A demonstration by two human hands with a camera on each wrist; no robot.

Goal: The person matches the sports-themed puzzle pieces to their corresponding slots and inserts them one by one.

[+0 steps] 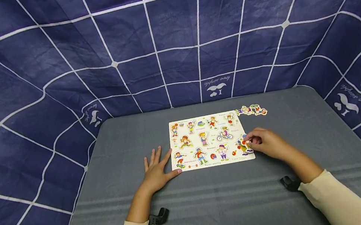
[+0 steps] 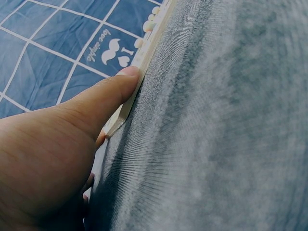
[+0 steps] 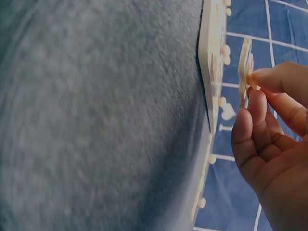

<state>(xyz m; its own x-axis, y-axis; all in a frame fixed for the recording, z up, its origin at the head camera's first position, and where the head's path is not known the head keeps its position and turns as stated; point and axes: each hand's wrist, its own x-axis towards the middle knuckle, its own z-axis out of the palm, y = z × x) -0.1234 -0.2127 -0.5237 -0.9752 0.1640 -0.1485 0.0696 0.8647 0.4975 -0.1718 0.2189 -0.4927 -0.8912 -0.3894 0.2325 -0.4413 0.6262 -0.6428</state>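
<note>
Head view: puzzle board [image 1: 210, 141] lies flat on the grey bench [image 1: 212, 202], long axis running 9 to 3 o'clock, most figure slots filled.

Right hand [image 1: 267, 143] at the board's 4 o'clock corner. Its fingers [image 3: 269, 79] pinch one puzzle piece [image 3: 245, 65] by its knob. In the right wrist view the piece stands clear of the board's face, just apart from it, roughly parallel to the surface. The piece hangs over the lower right slot; the board lies toward 9 o'clock from the pinching fingertips.

Left hand [image 1: 156, 171] lies flat on the bench at the board's 8 o'clock corner, fingers spread and relaxed, holding nothing. Thumb [image 2: 103, 98] presses against the board's edge [image 2: 139, 62], bracing it.

Loose pieces [image 1: 251, 110] lie on the bench off the board's 2 o'clock corner, nearer the right hand than the left.

Blue checked cloth [image 1: 171, 35] hangs behind and to both sides.
</note>
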